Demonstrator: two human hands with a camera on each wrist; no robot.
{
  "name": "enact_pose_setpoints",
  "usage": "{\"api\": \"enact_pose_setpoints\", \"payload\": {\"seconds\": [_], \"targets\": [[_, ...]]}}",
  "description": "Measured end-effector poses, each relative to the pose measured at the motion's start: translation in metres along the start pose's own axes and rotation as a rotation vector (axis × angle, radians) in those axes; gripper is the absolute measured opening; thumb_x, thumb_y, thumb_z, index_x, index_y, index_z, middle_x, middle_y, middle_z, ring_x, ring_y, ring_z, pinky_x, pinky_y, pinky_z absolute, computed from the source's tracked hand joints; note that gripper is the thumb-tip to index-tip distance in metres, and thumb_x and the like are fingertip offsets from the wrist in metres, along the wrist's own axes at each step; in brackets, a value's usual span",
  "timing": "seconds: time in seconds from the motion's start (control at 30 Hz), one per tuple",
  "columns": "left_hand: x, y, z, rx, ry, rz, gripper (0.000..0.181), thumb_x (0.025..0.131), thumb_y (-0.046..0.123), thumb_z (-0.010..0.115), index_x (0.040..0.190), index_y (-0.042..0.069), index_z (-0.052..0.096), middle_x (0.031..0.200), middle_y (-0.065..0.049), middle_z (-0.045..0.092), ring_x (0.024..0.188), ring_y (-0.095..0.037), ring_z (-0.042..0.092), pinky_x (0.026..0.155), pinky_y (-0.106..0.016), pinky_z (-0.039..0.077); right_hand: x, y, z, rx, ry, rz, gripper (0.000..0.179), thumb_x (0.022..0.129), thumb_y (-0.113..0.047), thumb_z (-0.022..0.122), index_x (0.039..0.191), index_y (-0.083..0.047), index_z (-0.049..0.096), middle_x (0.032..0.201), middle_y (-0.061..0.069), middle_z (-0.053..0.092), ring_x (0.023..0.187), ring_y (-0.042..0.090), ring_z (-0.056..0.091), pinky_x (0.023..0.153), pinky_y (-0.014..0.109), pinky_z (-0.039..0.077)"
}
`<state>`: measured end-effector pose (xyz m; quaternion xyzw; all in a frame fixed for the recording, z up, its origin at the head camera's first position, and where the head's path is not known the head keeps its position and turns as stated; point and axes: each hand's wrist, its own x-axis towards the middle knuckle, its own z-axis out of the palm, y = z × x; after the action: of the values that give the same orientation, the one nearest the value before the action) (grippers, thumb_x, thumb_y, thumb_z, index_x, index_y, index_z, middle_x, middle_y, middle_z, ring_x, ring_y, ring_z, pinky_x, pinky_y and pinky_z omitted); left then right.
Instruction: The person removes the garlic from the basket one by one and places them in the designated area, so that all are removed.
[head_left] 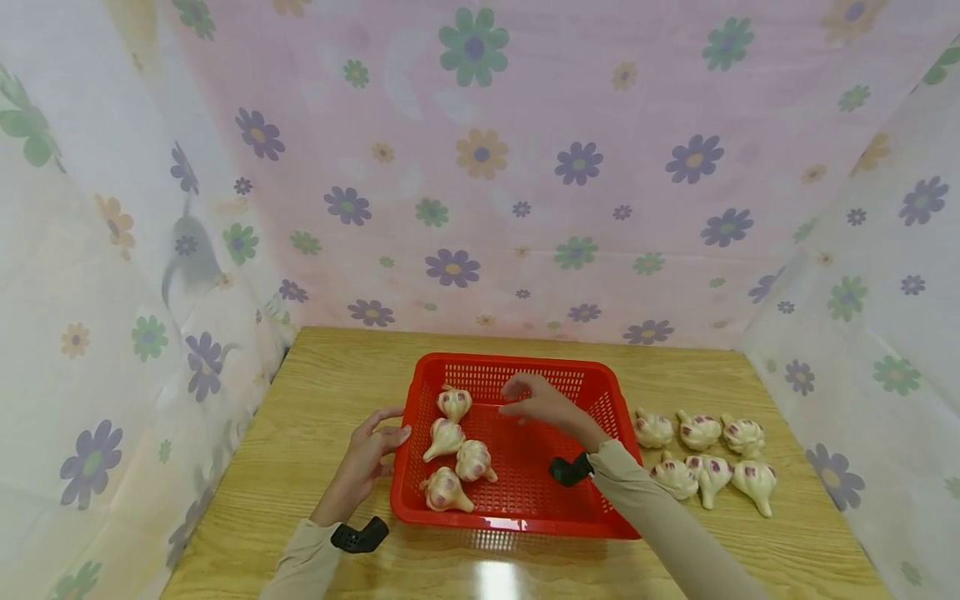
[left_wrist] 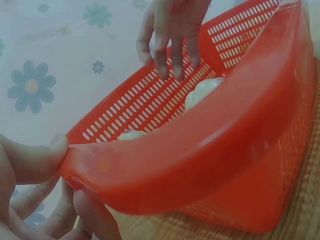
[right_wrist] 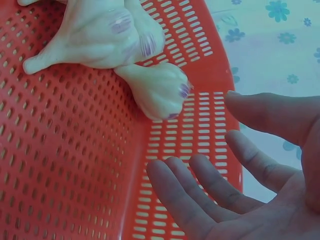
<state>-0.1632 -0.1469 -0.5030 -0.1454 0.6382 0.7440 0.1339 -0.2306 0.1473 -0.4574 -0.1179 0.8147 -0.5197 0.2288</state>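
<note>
The left hand [head_left: 366, 457] pinches the basket [head_left: 517, 360] by its rim. The right hand [head_left: 549, 408], grip wide, hangs over it near four garlic bulbs [head_left: 474, 461] inside.

Across the upper frame of your head view hangs a pinkish flower-print back sheet [head_left: 525, 221], its daisies purple, green and orange. At your left edge is a whiter left side sheet [head_left: 45, 333], with a grey shadow [head_left: 193, 267] midway down; at your right edge, a matching right side sheet [head_left: 885, 325]. Below you see a wood-grain tabletop [head_left: 337, 367], with a bright glare [head_left: 497, 581] at bottom centre.
</note>
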Motion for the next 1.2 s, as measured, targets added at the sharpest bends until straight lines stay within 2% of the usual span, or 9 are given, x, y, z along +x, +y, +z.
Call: {"api": "enact_pose_setpoints", "payload": {"seconds": [0.13,0.37,0.43,0.57,0.8,1.0,1.2], "targets": [[0.0,0.0,0.0,0.003,0.006,-0.003,0.043,0.085,0.014,0.067,0.126,0.014,0.055,0.094,-0.009,0.065,0.078,-0.022,0.061,0.055,-0.035,0.053,0.004,-0.002,0.006,0.022,-0.003,0.013,0.026,0.088,-0.013,0.067,0.106,0.0,0.055,0.107,0.014,0.055,0.097,0.038,0.056,0.077,0.048,0.052],[-0.001,0.0,0.0,0.002,0.003,0.004,0.043,0.086,0.013,0.067,0.127,0.014,0.055,0.094,-0.009,0.064,0.079,-0.022,0.062,0.057,-0.038,0.054,0.011,-0.004,0.015,0.051,-0.006,0.019,0.033,0.088,-0.013,0.067,0.111,0.006,0.052,0.105,0.017,0.054,0.093,0.038,0.057,0.078,0.049,0.051],[-0.001,0.0,0.0,0.001,0.001,0.007,0.043,0.086,0.013,0.067,0.127,0.013,0.055,0.095,-0.011,0.064,0.079,-0.023,0.062,0.059,-0.039,0.054,0.016,0.0,0.018,0.063,-0.002,0.024,0.037,0.088,-0.014,0.067,0.114,0.007,0.051,0.105,0.016,0.053,0.098,0.043,0.055,0.08,0.052,0.05],[-0.001,0.0,0.0,0.0,-0.003,0.008,0.043,0.086,0.013,0.067,0.127,0.013,0.055,0.097,-0.012,0.065,0.079,-0.023,0.062,0.059,-0.039,0.055,0.022,0.001,0.022,0.09,-0.008,0.029,0.04,0.088,-0.014,0.067,0.116,0.008,0.05,0.103,0.016,0.055,0.1,0.046,0.055,0.082,0.055,0.048],[-0.002,0.0,0.0,-0.002,-0.012,0.023,0.044,0.085,0.015,0.068,0.127,0.012,0.054,0.097,-0.012,0.065,0.078,-0.022,0.063,0.058,-0.038,0.055,0.029,0.002,0.028,0.119,-0.004,0.038,0.043,0.087,-0.014,0.068,0.118,0.008,0.049,0.098,0.015,0.058,0.098,0.045,0.056,0.082,0.055,0.048],[-0.001,-0.001,0.0,0.016,-0.016,0.038,0.044,0.086,0.017,0.067,0.127,0.011,0.053,0.095,-0.011,0.065,0.078,-0.021,0.063,0.058,-0.038,0.055,0.036,0.0,0.034,0.145,0.03,0.069,0.044,0.087,-0.013,0.067,0.12,0.007,0.048,0.105,0.015,0.056,0.101,0.043,0.056,0.083,0.053,0.049],[-0.002,0.001,0.001,0.009,-0.005,0.018,0.043,0.085,0.015,0.067,0.126,0.012,0.055,0.098,-0.012,0.065,0.077,-0.021,0.062,0.055,-0.035,0.053,0.046,0.001,0.042,0.157,0.056,0.084,0.044,0.086,-0.014,0.069,0.119,0.006,0.047,0.105,0.016,0.055,0.101,0.042,0.057,0.083,0.051,0.049]]}}
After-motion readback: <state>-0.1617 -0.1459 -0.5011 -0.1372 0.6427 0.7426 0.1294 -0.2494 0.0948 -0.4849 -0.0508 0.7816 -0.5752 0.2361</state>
